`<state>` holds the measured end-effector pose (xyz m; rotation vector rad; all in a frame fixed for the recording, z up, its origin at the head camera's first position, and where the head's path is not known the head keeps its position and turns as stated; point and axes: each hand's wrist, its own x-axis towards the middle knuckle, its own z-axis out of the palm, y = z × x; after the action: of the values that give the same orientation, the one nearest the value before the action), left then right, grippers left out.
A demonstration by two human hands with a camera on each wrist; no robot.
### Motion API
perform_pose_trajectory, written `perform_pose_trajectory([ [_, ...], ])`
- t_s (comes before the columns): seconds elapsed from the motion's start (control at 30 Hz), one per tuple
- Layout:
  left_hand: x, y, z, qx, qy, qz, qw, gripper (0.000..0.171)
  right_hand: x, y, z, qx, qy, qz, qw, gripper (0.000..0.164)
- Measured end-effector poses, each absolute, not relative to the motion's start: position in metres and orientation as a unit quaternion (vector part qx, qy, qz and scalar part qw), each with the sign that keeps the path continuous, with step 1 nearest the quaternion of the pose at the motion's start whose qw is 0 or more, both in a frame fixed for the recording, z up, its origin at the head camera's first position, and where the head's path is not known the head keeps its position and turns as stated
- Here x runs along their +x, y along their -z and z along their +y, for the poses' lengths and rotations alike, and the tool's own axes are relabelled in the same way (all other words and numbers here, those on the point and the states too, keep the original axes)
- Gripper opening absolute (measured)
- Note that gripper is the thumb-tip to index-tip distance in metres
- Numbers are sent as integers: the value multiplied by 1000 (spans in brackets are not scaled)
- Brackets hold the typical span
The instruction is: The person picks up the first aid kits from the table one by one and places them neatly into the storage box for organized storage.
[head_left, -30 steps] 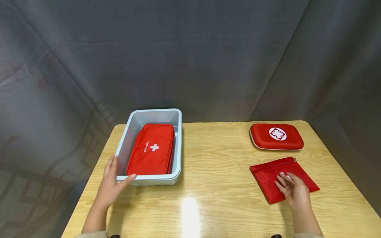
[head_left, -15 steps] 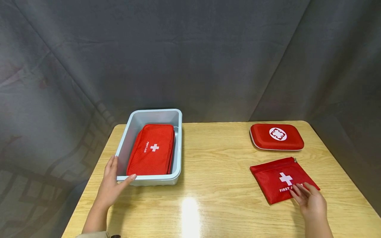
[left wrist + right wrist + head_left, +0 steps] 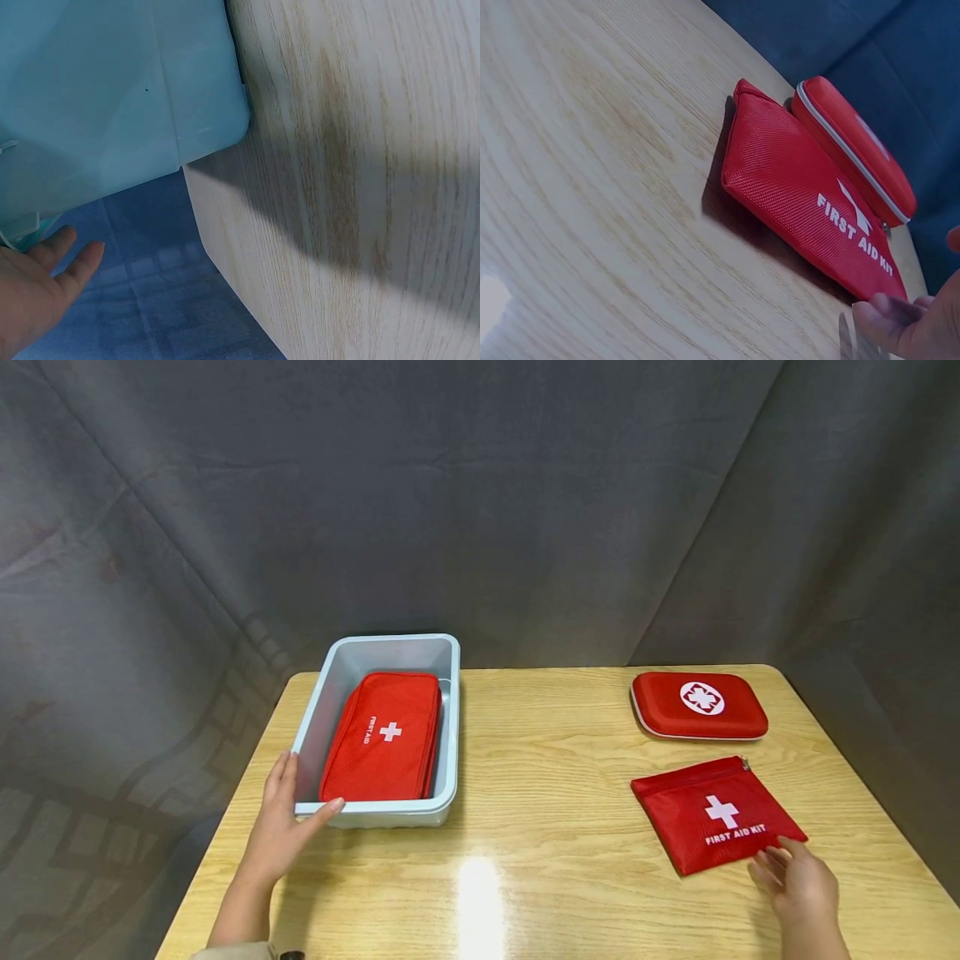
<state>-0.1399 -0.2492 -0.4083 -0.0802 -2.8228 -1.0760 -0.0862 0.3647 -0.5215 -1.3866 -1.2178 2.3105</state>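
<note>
A pale blue-grey plastic bin (image 3: 452, 735) stands at the left of the table. My left hand (image 3: 276, 831) rests at its near-left corner, thumb along the front rim and fingers by the left side; the left wrist view shows straight fingers (image 3: 79, 268) beside the bin wall (image 3: 112, 97). Inside the bin lies a red first aid bag (image 3: 382, 760) with a white cross. On the right, a flat red zip pouch (image 3: 701, 827) marked FIRST AID KIT lies on the table. At its near-right corner is my right hand (image 3: 802, 885), fingertips right at the edge (image 3: 885, 319), thumb apart.
Behind the pouch sits a red hard-shell zip case (image 3: 652, 706) with a white round emblem. The wooden table (image 3: 540, 760) stretches between bin and pouch. A grey cloth (image 3: 480, 510) hangs behind and along both sides.
My right hand has slid from over the pouch's middle toward its near-right corner, uncovering the cross and lettering. The left hand and the bin have stayed in place.
</note>
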Motion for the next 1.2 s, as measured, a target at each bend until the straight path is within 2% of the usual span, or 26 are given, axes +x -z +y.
perform_pose_trajectory([
  [0.1, -140, 408, -249, -28, 355, -932, 61, 91, -87, 530, 372, -484, -763, -420, 84, 27],
  [0.17, -140, 408, -249, -27, 354, -933, 61, 91, -87, 529, 372, -497, -758, -414, 81, 26],
  [0.37, -141, 409, -248, -31, 350, -934, 61, 90, -85, 509, 363, -515, -746, -420, 40, 37],
  [0.43, -142, 409, -248, -32, 349, -934, 61, 90, -86, 501, 360, -517, -740, -430, 25, 35],
  [0.5, -142, 409, -248, -32, 348, -935, 61, 90, -88, 494, 359, -516, -742, -428, 17, 22],
  [0.7, -143, 408, -248, -32, 350, -934, 63, 91, -95, 482, 356, -506, -745, -434, -6, 13],
  [0.73, -143, 408, -248, -33, 350, -934, 63, 91, -97, 482, 355, -511, -743, -432, -4, 13],
  [0.93, -142, 408, -248, -29, 350, -934, 62, 91, -102, 482, 344, -554, -712, -430, 44, 37],
  [1.2, -141, 410, -249, -28, 356, -932, 67, 90, -108, 478, 335, -575, -705, -409, 70, 43],
])
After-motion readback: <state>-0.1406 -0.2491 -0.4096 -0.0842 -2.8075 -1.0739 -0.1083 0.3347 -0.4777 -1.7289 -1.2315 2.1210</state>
